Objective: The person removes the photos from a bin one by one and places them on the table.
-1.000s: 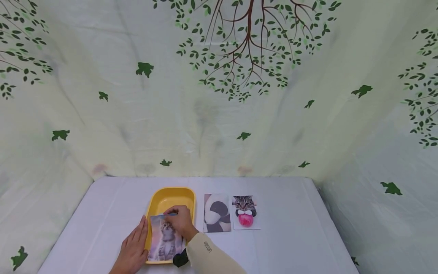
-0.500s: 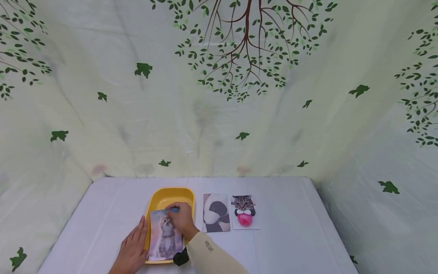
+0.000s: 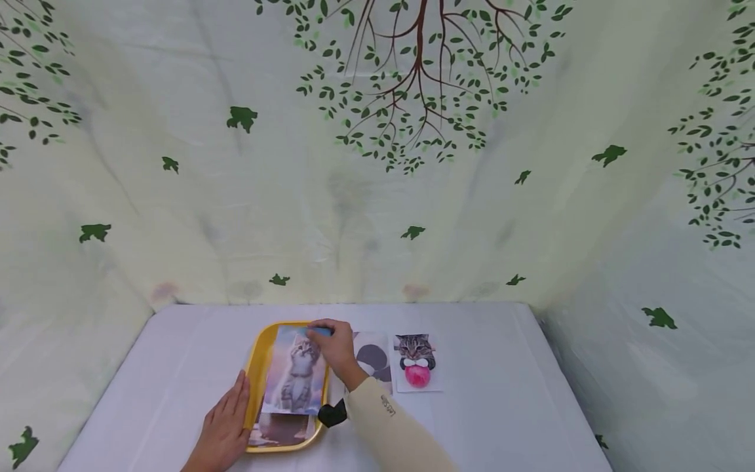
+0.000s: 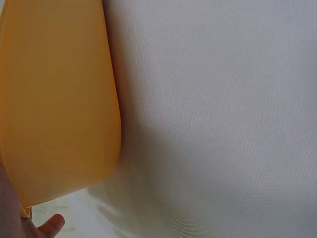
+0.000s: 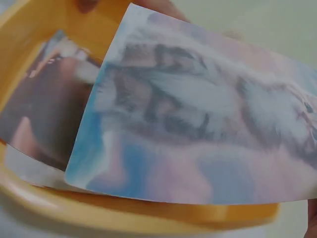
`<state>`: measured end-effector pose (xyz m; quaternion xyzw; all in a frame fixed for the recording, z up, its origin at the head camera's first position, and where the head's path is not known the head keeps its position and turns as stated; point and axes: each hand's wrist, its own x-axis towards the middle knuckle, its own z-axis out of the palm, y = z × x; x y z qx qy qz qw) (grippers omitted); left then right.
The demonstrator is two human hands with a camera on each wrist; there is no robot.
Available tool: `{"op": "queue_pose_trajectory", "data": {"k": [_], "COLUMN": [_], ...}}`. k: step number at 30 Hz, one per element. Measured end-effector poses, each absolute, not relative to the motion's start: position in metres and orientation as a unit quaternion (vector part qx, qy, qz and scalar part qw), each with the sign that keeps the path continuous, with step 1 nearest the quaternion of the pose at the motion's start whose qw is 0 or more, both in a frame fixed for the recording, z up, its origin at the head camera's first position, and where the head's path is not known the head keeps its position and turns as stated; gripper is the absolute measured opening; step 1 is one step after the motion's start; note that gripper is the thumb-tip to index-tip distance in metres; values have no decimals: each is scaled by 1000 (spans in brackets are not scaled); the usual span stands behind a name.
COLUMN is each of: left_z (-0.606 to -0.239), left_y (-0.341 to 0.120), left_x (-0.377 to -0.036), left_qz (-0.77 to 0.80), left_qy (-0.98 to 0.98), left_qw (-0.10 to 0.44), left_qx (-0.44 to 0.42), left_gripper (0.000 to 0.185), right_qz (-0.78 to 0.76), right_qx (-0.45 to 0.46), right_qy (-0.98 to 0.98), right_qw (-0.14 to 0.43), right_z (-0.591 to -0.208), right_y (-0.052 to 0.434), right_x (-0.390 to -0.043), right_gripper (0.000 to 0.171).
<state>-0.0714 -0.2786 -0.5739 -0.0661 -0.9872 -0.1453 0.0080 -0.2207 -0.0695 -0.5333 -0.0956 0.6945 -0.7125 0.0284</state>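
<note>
— Where is the kitten photo [image 3: 297,373] right now?

— Lower centre of the head view, over the yellow tray [image 3: 256,367]. My right hand [image 3: 336,351] pinches its far edge between thumb and fingertips, so the print hangs tilted above the tray rather than lying flat. In the right wrist view it fills most of the frame, slanting across the tray's rim.

— Why hold it by the edge?

— I judge a thin print is easiest to steer from one end; the near end droops toward another photo [image 3: 283,429] that lies in the tray's bottom, partly covered by the one I hold.

— And your left hand?

— My left hand [image 3: 223,432] lies flat, fingers straight and together, against the tray's left rim at the bottom of the frame. I think it steadies the tray so it doesn't slide on the white tablecloth [image 3: 483,413]. The left wrist view shows only the tray's outer wall, the cloth and a bit of thumb.

— What else is nearby?

— Just right of the tray, a panda photo [image 3: 373,357], half hidden behind my wrist, and beside that a photo of a cat with a pink ball [image 3: 416,362]. Both lie flat on the cloth, apart from the tray.
</note>
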Motion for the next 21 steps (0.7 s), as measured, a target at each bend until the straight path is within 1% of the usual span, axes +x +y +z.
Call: {"op": "queue_pose_trajectory", "data": {"k": [3,9,14,18,21], "left_z": [-574,-571,-569,-570,-571], "left_y": [-278,-277,-276,-276,-276], "left_x": [-73,-75,-77,-77,-76], "left_qz": [-148,-152,-160,-161,-160], "left_qy": [-987,-986,-984,-983,-984], "left_qw": [-5,-44,-74,-78,-62], "left_qx": [-59,-43,-33,-32,-35], "left_gripper": [93,90,88,88,89], "right_qz": [-725,-731,-719,-704,-696], "right_qx": [-91,-67,-49,-36,-14], "right_qy": [683,679,693,708,718], "right_qw": [14,26,32,32,28], "right_z": [-523,-509,-510,-515,-521], "right_y": [-55,-16,26,64,93], "right_x": [-229,-243,-251,-253,-253], "right_gripper": [15,17,19,19,18]}}
